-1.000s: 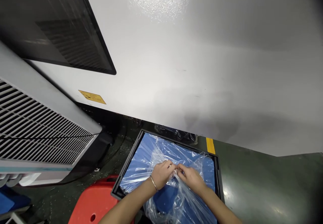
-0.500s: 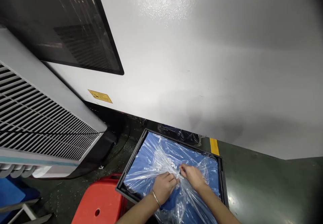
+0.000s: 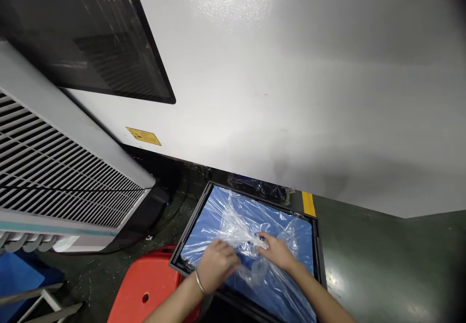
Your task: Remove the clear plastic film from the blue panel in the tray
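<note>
Crumpled over the blue contents of a shallow black rectangular tray (image 3: 189,239), the clear plastic film (image 3: 240,228) is pinched by the right hand (image 3: 277,250) and gripped by the curled left hand (image 3: 215,265). Just beside the tray stands a red plastic stool (image 3: 145,289).

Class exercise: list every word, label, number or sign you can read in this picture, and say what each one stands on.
Nothing here can be read.
Yellow label on the white machine panel: dark print, too small and blurred to read.
Yellow stripe on the green floor: a plain marking, no text.
No writing shows on the black tray, the clear plastic film under the left hand and right hand, or the red stool.
</note>
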{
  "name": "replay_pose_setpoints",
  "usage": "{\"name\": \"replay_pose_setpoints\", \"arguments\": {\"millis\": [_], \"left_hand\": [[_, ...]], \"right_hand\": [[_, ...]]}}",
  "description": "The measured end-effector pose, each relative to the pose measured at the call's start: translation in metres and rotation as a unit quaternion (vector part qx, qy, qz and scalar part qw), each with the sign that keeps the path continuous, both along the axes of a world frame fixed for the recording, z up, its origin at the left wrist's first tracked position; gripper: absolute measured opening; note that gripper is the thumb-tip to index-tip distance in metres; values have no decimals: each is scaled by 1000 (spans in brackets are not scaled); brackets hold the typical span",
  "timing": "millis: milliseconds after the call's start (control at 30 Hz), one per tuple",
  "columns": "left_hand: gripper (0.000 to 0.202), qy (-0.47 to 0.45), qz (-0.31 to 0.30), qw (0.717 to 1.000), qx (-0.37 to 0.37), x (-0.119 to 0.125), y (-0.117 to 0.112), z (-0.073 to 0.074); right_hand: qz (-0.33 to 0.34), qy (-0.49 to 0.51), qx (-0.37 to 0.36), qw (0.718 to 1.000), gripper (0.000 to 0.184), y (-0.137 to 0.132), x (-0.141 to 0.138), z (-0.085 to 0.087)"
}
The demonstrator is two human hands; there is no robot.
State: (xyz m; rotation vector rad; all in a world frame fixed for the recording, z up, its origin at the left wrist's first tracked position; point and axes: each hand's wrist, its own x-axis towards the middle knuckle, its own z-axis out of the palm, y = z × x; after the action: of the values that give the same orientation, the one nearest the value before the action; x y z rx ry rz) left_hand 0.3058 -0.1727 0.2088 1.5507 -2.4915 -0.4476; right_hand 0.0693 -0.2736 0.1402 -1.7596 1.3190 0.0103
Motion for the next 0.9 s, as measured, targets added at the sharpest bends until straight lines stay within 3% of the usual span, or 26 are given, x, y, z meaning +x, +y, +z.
{"name": "replay_pose_setpoints", "arguments": {"millis": [100,167,200,267,333,433,500,567,700,800,900], "left_hand": [[17,27,89,995,-21,10,-32,63],[35,115,155,980,51,12,-29,84],[37,164,195,963,88,11,-21,85],[31,233,266,928,115,2,1,70],[33,243,297,919,90,-14,24,38],[48,185,220,951,115,-46,37,-17],[53,148,147,963,172,-69,28,-46],[52,127,108,964,208,-89,8,-64],[45,121,136,966,184,-109,-30,-79],[51,136,147,964,172,-111,-39,-81],[56,141,149,963,176,-109,-42,-80]], "right_hand": [[-22,-12,2,1000,46,-7,-2,-4],[-29,-23,6,999,43,-10,-5,-6],[-32,-28,7,999,41,-11,-6,-7],[-41,-35,3,999,38,-10,-6,-6],[-55,-42,-8,998,39,-7,-5,-4],[-72,-54,-30,995,46,-1,-3,3],[-75,-59,-43,994,49,5,-2,10],[-70,-64,-50,994,50,13,-2,19],[-47,-68,-38,996,45,24,-6,35],[-40,-59,13,997,48,17,-12,39],[-46,-17,43,998,57,-5,-13,32]]}}
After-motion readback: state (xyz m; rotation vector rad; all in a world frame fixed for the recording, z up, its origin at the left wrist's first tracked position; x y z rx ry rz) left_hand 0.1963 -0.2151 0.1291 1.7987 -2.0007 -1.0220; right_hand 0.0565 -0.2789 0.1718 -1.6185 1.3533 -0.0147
